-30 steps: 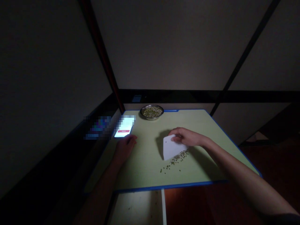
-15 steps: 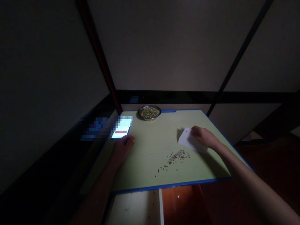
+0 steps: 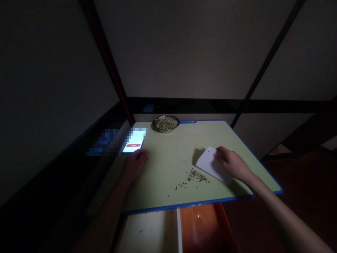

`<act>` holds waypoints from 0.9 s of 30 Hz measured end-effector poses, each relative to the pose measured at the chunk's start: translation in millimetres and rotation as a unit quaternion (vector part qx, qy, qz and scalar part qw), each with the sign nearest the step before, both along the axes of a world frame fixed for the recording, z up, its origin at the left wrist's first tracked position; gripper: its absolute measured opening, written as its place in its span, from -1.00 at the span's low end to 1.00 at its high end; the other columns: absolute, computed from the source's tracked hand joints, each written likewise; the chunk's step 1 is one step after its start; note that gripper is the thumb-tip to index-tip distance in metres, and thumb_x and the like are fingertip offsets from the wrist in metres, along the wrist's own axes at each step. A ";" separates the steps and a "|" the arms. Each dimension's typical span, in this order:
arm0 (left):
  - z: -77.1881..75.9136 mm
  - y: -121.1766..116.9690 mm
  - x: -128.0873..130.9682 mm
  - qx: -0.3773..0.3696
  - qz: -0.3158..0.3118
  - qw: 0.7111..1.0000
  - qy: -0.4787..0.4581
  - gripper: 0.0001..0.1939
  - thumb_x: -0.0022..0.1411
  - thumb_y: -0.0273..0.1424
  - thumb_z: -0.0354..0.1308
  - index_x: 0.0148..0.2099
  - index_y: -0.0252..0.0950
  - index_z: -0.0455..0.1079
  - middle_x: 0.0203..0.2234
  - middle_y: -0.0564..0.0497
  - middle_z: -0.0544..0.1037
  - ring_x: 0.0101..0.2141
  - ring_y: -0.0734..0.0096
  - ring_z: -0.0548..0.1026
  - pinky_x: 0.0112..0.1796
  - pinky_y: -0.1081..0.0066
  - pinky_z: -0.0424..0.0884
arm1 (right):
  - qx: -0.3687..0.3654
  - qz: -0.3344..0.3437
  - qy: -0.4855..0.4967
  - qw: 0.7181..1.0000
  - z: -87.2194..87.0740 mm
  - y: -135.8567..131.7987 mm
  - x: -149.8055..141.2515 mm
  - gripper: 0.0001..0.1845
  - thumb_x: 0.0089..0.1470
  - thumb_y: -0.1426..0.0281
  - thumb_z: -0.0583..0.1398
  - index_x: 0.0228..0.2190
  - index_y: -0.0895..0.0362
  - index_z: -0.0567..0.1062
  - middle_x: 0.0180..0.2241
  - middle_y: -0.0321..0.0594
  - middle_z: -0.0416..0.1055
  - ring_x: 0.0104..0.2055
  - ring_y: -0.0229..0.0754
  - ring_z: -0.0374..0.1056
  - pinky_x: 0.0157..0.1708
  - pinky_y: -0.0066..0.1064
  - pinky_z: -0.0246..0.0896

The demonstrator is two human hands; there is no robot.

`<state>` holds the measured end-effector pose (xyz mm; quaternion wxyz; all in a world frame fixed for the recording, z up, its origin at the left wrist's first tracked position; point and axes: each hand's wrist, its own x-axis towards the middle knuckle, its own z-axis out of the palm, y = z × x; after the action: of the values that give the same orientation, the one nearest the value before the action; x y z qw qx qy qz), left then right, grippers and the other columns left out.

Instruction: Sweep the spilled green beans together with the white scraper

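Observation:
My right hand [image 3: 231,162] grips a white plastic scraper [image 3: 210,164] by its far edge, fingers over the top. The tilted scraper stands over the table just right of a scattered heap of small seeds or beans [image 3: 196,175], green and pale mixed. Its lower left edge is close to the heap; whether it touches the seeds I cannot tell. My left hand [image 3: 134,163] rests on the left of the pale green tabletop [image 3: 163,168], fingers curled in and nothing visible in them. It lies just below a lit phone [image 3: 133,142].
A round metal bowl [image 3: 166,124] of similar green and pale seeds stands at the back left. A blue rim [image 3: 189,206] edges the table. Below the front edge are a pale drawer-like compartment [image 3: 150,232] and an orange one [image 3: 202,225]. Walls close in behind and left.
My right hand has brought the scraper nearer and slightly left, against the right side of the heap, which looks more bunched. The view has shifted slightly; my left hand stays by the phone.

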<state>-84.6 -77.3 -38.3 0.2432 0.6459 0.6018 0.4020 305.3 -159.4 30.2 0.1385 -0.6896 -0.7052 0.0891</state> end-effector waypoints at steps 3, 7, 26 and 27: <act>-1.0 0.8 -0.7 -0.007 -0.001 1.000 -0.003 -0.64 0.15 -0.10 0.03 -0.28 -0.30 0.42 -0.55 0.06 0.49 -0.50 0.39 0.42 -0.46 0.44 0.28 | 0.021 -0.009 0.004 1.000 6.1 -5.7 13.6 -0.73 0.17 0.22 0.03 -0.21 0.09 0.40 -0.31 -0.07 0.52 -0.29 -0.07 0.42 -0.38 -0.38 0.11; -4.8 3.6 -2.5 -0.004 0.003 1.000 -0.003 -0.63 0.15 -0.09 0.02 -0.29 -0.30 0.43 -0.55 0.06 0.50 -0.50 0.39 0.42 -0.46 0.44 0.28 | 0.035 0.020 0.009 0.999 7.7 -18.3 21.6 -0.72 0.18 0.20 0.01 -0.23 0.09 0.40 -0.33 -0.09 0.52 -0.32 -0.08 0.43 -0.38 -0.37 0.13; 1.4 1.2 -1.1 -0.003 -0.003 0.999 0.033 -0.65 0.15 -0.11 0.00 -0.29 -0.27 0.43 -0.53 0.07 0.52 -0.47 0.37 0.45 -0.42 0.43 0.29 | 0.091 0.131 -0.026 0.987 8.0 -25.9 -19.3 -0.83 0.17 0.34 0.06 -0.28 0.12 0.42 -0.37 -0.15 0.47 -0.34 -0.16 0.35 -0.36 -0.36 0.09; 0.8 1.5 -1.2 -0.004 -0.001 0.999 0.033 -0.65 0.15 -0.11 0.00 -0.28 -0.27 0.43 -0.53 0.07 0.52 -0.47 0.36 0.45 -0.42 0.43 0.30 | 0.092 0.131 -0.029 0.987 7.9 -26.0 -20.9 -0.84 0.17 0.35 0.06 -0.29 0.12 0.42 -0.37 -0.15 0.46 -0.34 -0.16 0.34 -0.36 -0.36 0.09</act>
<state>-85.8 -75.8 -37.5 0.2265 0.6586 0.6100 0.3781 284.4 -185.5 38.1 0.1679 -0.5782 -0.7981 0.0207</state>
